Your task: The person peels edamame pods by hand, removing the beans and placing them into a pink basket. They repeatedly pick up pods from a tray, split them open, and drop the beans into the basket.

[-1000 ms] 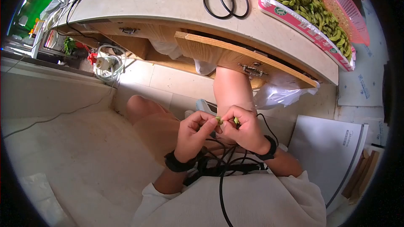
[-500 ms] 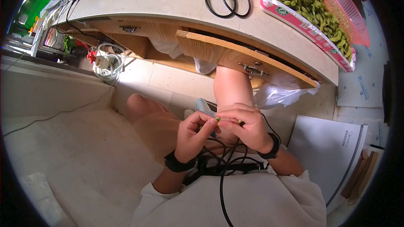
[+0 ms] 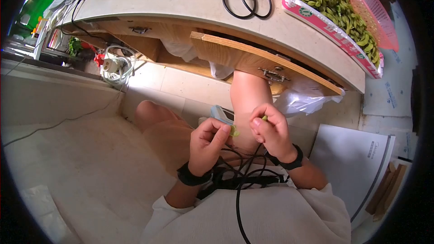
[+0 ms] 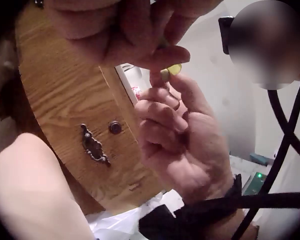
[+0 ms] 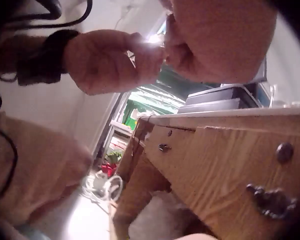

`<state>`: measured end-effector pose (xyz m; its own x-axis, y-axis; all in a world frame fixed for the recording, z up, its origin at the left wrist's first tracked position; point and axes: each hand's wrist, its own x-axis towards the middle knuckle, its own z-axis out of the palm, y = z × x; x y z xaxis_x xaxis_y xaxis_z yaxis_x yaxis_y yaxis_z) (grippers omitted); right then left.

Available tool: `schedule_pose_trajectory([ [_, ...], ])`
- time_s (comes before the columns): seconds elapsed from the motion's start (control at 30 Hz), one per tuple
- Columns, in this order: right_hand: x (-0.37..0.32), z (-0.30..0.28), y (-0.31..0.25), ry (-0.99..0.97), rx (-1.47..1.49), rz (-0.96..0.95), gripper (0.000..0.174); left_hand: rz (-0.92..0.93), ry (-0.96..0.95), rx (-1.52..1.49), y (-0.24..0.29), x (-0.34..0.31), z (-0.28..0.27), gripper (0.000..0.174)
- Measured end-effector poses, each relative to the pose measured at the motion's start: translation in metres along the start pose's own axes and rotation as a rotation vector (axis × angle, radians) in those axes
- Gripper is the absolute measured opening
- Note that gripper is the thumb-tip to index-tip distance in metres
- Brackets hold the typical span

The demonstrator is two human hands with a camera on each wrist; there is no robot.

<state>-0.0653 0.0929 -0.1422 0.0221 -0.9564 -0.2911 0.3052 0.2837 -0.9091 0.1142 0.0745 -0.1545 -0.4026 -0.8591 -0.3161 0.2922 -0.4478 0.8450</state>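
Observation:
Thumb and curled index finger of my left hand (image 3: pixel 205 147) pinch a pale green edamame pod (image 3: pixel 234 131), which sticks out past the fingertips in the head view. A short gap to the right, my right hand (image 3: pixel 273 135) is held with its fingers curled in, and a small green edamame piece (image 3: pixel 265 118) shows between them. Most of that piece is hidden by the fingers. Both hands are above the person's lap, near the bare knee. In the left wrist view a yellow-green bit (image 4: pixel 175 69) shows at the fingertips, where the two hands overlap.
A half-pulled wooden drawer (image 3: pixel 253 56) juts out over the knee. On the counter (image 3: pixel 181 7) stand a pink-edged box (image 3: pixel 325 29) heaped with edamame pods and a pink basket (image 3: pixel 373 13). Black cables (image 3: pixel 239 199) cross the lap. A white panel (image 3: pixel 350 167) is at right.
My right hand has drawn away from the left, toward the right, its fingers now more curled. More of the pod shows at my left fingertips; the left hand has barely moved.

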Motion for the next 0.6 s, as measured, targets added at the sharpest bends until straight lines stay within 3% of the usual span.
schedule_pose_trajectory([
  [0.07, 0.002, 0.001, -0.006, -0.017, 0.13, 0.039, 0.009, 0.135, 0.111, 0.149, -0.001, 0.001, 0.002, 0.012],
  [0.17, 0.002, -0.003, -0.004, -0.231, 0.302, 0.371, 0.01, 0.199, 0.166, 0.281, -0.002, -0.001, 0.006, 0.011],
  [0.2, 0.002, -0.002, -0.001, -0.23, 0.302, 0.371, 0.01, 0.198, 0.166, 0.281, -0.001, -0.001, 0.007, 0.011],
  [0.27, 0.004, 0.003, 0.004, -0.299, 0.122, 0.319, 0.014, 0.364, 0.135, 0.558, 0.001, -0.001, 0.011, 0.011],
  [0.4, 0.005, 0.003, 0.011, -0.311, 0.012, 0.232, 0.016, 0.352, 0.137, 0.561, 0.003, -0.001, 0.01, 0.011],
  [0.6, 0.005, 0.002, 0.005, -0.381, -0.039, 0.17, 0.014, 0.147, 0.06, 0.341, -0.002, -0.003, 0.004, 0.014],
])
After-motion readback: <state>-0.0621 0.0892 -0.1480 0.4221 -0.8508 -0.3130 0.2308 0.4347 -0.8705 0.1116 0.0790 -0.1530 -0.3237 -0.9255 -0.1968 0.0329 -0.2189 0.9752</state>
